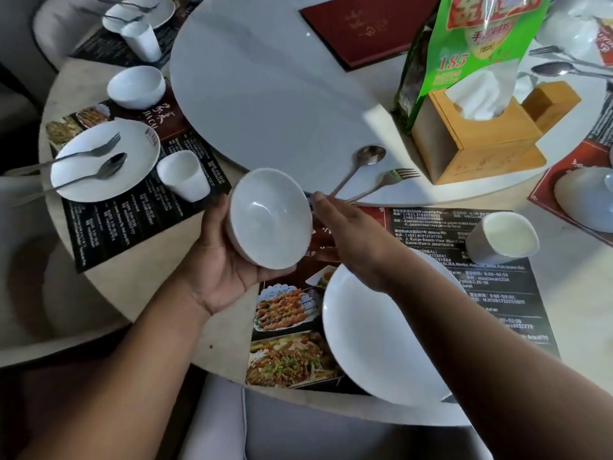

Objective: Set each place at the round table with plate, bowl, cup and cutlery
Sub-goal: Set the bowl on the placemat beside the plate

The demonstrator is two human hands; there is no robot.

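My left hand [220, 260] cradles a white bowl [270, 219] from below, tilted, above the table's near edge. My right hand [351, 234] reaches forward with straight fingers, its fingertips at the handles of a spoon [363, 162] and a fork [388, 180] lying on the grey turntable [265, 88]. Under my right forearm, a white plate [374, 340] sits on the near menu placemat [497, 293], with a white cup [504, 239] at the mat's far right.
The place at the left holds a plate with fork and spoon [106, 161], a cup [184, 175] and a bowl [136, 87]. More settings lie at far left and right. A wooden tissue box [477, 141], a green bag [464, 51] and a red menu [365, 24] stand on the turntable.
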